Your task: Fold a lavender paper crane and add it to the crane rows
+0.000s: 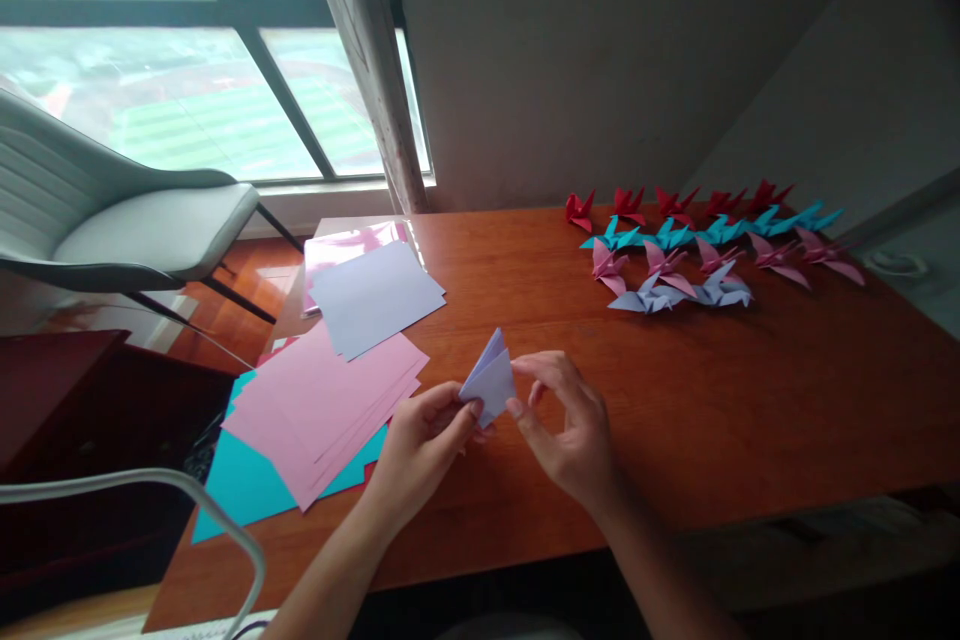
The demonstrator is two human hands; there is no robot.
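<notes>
Above the table's near half, my left hand (pixel 427 445) pinches a small folded piece of pale lavender paper (pixel 491 385) between thumb and fingers. The paper is a layered kite-like shape, its narrow tip pointing up and a fold line slanting down its left part. On its right side is my right hand (pixel 566 420), with thumb and index finger apart and their tips at the paper's edge. Whether those tips press on the paper cannot be made out. The remaining right fingers are curled.
Pale lavender sheets (pixel 379 300) overlap pink sheets (pixel 337 400) and turquoise sheets (pixel 247 480) on the table's left. Folded paper cranes stand in rows at the back right: red (pixel 675 207), turquoise (pixel 671 235), pink (pixel 671 265), lavender (pixel 652 297). A chair (pixel 150 230) stands by the window.
</notes>
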